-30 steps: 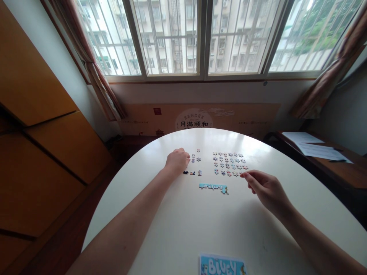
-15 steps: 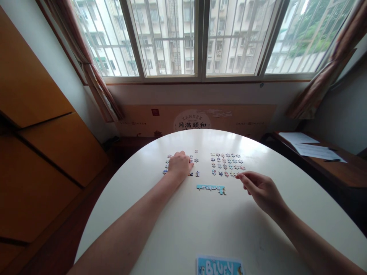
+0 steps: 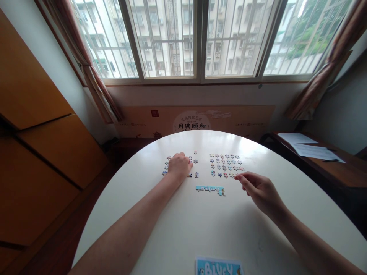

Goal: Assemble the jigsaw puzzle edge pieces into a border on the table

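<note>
left hand (image 3: 180, 166): palm down over left puzzle pieces (image 3: 195, 161), grip hidden, i cannot tell | right hand (image 3: 259, 189): reaching inward, thumb and finger pinching closed beside right puzzle pieces (image 3: 225, 167) | both groups lying on white counter (image 3: 172, 229)

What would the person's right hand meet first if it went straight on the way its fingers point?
Probably the right hand would meet the bottom row's nearest loose puzzle piece; fingertip height is unclear.

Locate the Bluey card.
Head view: the Bluey card lies at the table's near side, bottom centre, cut off by the frame, below the joined blue strip.
</note>
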Tool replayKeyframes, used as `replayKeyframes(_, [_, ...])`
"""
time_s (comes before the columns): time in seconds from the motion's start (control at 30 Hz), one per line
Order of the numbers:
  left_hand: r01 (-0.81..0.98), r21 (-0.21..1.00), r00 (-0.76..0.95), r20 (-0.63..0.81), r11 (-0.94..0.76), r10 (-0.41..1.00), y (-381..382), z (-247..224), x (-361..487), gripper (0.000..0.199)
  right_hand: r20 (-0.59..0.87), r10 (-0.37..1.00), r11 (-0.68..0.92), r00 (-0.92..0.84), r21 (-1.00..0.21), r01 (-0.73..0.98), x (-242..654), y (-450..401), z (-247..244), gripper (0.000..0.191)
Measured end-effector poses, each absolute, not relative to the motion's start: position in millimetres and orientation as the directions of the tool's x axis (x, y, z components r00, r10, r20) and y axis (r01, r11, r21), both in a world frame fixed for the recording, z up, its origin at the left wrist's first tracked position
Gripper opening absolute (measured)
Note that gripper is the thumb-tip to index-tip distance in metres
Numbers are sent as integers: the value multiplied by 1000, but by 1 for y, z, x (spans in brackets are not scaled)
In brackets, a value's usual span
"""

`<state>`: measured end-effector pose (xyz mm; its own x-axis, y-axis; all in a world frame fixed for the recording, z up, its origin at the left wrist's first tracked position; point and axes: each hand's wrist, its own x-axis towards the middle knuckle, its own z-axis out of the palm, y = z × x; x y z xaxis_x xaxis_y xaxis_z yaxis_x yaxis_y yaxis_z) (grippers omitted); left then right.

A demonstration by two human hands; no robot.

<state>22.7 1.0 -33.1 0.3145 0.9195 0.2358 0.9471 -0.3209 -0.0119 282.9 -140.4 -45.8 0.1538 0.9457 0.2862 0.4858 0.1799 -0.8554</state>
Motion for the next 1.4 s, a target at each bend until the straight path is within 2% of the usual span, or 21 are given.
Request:
replayKeyframes(0.33, [949,3,304,243,-315,921,-1,-27,22,25,280,944,173,175,-871,461,285,-140,-44,44])
replayKeyframes(0.6, [948,110,221,444,-298,868,11,-3,-5,26,284,941,173,184,-872,459,286,-140,-44,43])
replayKeyframes(0.83, [945,118,225,446,-306,866,14,-8,-8,22,280,942,169,183,-871,461,289,-139,-45,44])
replayKeyframes(1.1, [932,142,220,507,-332,834,7,7,-5,15,306,935,197,178,-867,457,289,-139,-43,41])
replayKeyframes(1.27, [930,87,252,558,-358,790,5,5,1,23,323,920,190,222,-862,471,290,-138,-41,38])
replayKeyframes(1.4, [928,-55,341,529,-370,777,4,-6,3,24,324,916,182,238,-862,474,290,-138,-40,36])
